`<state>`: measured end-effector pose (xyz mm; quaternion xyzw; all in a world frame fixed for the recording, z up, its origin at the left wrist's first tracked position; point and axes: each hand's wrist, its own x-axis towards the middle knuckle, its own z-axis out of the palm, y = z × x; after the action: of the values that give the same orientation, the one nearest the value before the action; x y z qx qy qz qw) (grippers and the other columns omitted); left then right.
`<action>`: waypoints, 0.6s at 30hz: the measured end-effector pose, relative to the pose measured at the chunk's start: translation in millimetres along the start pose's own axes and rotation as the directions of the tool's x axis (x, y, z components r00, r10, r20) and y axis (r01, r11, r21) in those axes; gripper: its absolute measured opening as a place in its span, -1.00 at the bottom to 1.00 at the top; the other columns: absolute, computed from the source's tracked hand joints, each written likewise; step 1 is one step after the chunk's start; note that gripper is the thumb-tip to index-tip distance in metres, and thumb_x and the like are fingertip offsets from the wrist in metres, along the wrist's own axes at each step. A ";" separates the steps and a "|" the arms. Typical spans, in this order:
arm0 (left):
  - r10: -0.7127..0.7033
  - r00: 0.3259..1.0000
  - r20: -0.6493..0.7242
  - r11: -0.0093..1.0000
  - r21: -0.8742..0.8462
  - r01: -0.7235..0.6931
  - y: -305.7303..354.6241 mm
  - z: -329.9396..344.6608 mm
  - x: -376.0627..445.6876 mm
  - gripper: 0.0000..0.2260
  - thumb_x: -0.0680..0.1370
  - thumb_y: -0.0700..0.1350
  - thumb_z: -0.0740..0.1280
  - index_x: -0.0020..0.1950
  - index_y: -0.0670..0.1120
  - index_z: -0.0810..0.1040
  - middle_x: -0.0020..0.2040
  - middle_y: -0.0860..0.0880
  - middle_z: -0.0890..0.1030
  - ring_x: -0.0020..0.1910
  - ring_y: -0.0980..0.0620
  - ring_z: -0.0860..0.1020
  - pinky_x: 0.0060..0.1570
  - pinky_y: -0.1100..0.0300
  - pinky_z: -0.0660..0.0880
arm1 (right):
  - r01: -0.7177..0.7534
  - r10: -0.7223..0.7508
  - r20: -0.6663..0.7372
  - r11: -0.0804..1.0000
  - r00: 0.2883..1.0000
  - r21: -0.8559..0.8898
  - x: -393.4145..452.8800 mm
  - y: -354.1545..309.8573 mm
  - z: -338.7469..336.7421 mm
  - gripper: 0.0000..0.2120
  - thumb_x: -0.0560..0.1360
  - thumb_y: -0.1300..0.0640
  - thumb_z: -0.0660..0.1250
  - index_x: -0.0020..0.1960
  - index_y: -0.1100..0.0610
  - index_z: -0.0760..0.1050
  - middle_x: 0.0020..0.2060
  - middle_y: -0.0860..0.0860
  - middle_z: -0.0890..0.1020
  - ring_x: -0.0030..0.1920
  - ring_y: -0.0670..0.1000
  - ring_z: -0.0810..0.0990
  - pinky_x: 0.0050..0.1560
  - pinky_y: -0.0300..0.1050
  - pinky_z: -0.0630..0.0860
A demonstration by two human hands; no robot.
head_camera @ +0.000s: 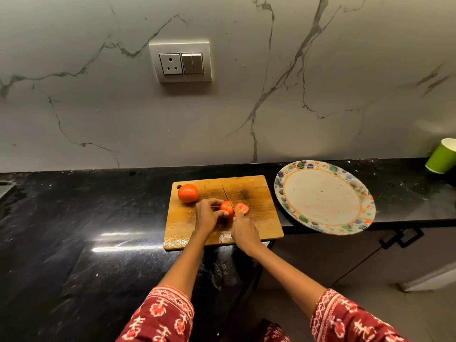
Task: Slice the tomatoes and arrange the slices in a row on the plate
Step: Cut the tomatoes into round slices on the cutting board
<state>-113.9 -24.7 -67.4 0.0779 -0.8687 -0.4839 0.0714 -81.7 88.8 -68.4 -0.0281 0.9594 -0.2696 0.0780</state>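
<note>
Right hand [243, 230], nearest, grips knife [227, 196]; blade runs near-to-far, just right of left-hand fingers [217, 202] curled round tomato [226, 208]; cut slice [241, 208] lies right.

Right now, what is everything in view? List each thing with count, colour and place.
whole tomato: one, red-orange, far left corner of the board
tomato being cut: one, red-orange, middle of the board
tomato slice: one, red, just right of the cut tomato
knife: one, thin silver blade, set into the cut tomato
cutting board: one, brown wood, on the counter
plate: one, white with coloured rim, right of the board, no slices on it
cup: one, green, far right
socket panel: one, white and grey, on the wall
counter: black stone
left hand: holds the cut tomato
right hand: grips the knife
sleeves: two, red patterned
</note>
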 end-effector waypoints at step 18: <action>-0.012 1.000 0.019 1.000 0.012 0.011 -2.2 -3.4 2.6 -0.69 0.31 -0.27 0.51 0.03 -0.24 0.61 0.01 -0.16 0.64 0.03 -0.01 0.57 0.00 0.21 0.50 | 0.036 -0.034 0.018 0.992 0.999 -0.121 1.1 4.0 3.7 -0.75 0.63 0.23 -0.04 0.24 0.27 0.30 0.06 0.22 0.56 0.06 0.22 0.55 -0.17 -0.04 0.33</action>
<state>-115.6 -29.2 -67.4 0.0787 -0.8718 -0.4799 0.0596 -82.3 90.2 -73.7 -0.0519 0.9727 -0.2119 0.0790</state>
